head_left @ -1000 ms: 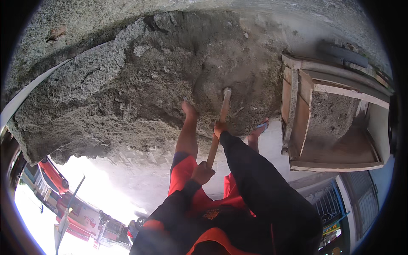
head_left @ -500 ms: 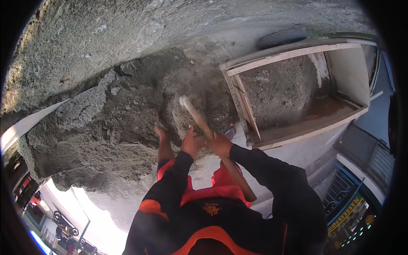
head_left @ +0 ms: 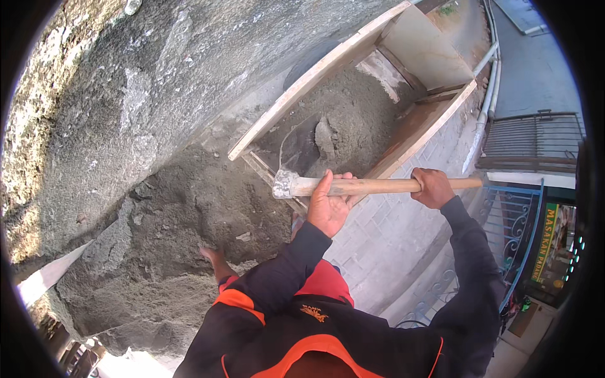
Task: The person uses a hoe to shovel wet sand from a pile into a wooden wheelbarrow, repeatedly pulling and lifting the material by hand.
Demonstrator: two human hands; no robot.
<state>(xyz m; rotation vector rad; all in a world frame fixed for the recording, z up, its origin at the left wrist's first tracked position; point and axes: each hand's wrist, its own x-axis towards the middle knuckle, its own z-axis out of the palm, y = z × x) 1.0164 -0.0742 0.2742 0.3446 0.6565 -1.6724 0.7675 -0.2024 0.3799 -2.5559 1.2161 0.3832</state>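
Observation:
A hoe with a wooden handle (head_left: 378,186) lies nearly level across the front of me. Its thin grey blade (head_left: 300,148) is over the near left end of a wooden box and beside the heaped grey sand mix (head_left: 353,120) in it. Palm up, my left hand (head_left: 331,211) cradles the handle close to the head, thumb on one side and fingers on the other. My right hand (head_left: 433,188) is wrapped round the handle near its butt end.
A large heap of damp grey sand (head_left: 164,246) spreads at left around my bare foot (head_left: 215,261). The open wooden box (head_left: 435,123) stands ahead, beside a rough wall (head_left: 164,82). Pale paving (head_left: 384,252) and a blue metal gate (head_left: 510,220) are to the right.
The hoe has swung up and right from low over the sand heap, its blade now over the box. My right hand has moved right along with the handle; my view has turned.

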